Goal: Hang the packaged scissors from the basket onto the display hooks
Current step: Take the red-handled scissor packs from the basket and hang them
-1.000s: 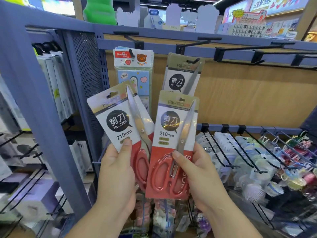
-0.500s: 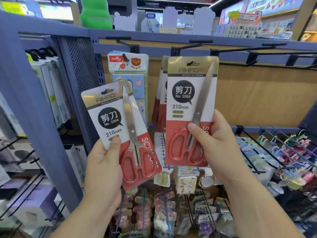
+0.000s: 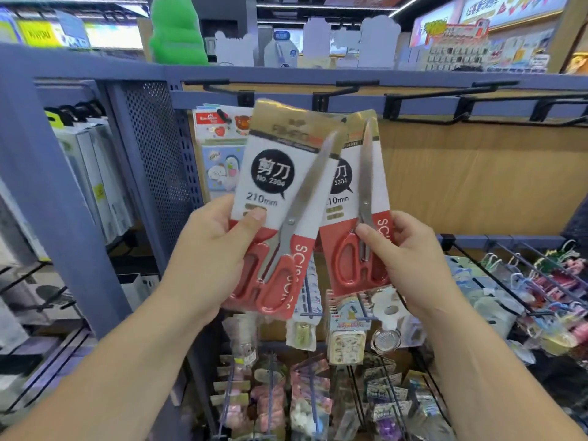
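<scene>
Scissors pack (image 3: 273, 189) in left hand (image 3: 210, 253) leans blades up-right; other pack (image 3: 359, 192) near upright.

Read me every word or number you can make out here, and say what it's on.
"剪刀", "No. 2304", "210mm": front scissors pack.
"SCIS…", vertical, rest blurred: same pack's red strip.
"2304", "10mm", "SC", partly hidden: rear scissors pack.
Brand names on both packs, cartoon pack label, yellow sign: too blurred.

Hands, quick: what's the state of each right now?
Left hand: grips the front scissors pack, thumb on its face.
Right hand: grips the rear scissors pack, thumb by the red handles.
</scene>
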The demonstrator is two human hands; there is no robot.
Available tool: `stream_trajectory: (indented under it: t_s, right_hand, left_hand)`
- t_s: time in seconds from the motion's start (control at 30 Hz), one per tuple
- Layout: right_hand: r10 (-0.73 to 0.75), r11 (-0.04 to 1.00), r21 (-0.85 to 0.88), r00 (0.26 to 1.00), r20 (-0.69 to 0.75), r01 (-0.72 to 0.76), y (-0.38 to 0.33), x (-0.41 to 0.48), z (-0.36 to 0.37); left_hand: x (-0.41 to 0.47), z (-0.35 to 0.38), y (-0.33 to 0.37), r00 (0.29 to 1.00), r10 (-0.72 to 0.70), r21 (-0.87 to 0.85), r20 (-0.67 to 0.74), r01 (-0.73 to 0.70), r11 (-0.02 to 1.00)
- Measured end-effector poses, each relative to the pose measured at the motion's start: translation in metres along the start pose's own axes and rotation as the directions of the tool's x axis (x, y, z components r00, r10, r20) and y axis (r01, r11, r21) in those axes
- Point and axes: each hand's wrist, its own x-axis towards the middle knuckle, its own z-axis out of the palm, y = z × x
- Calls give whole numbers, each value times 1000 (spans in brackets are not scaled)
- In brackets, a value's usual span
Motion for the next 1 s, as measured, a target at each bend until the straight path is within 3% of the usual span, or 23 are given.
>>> stream_trajectory:
  t_s: [0.13, 0.3, 0.73, 0.9, 1.0]
  right_hand:
    - [-14, 1000, -24, 1000, 23, 15, 9, -2, -10]
    - [-27, 1000, -5, 997, 74, 28, 18, -6, -19]
    - [21, 1000, -7, 999, 41, -21, 31, 1, -3]
    - [-23, 1000, 22, 997, 73, 21, 35, -4, 15]
    - [-54, 994, -86, 994, 91, 62, 41, 5, 23]
  left_hand:
    - [18, 14, 12, 992, -19, 5, 127, 19, 1000]
    - [26, 27, 10, 983, -79, -18, 168, 83, 996]
    - [22, 58, -36, 987, -160, -9, 15, 160, 987]
    - [12, 71, -65, 997, -65, 135, -30, 69, 988]
    - [20, 78, -78, 997, -1, 220, -71, 16, 975]
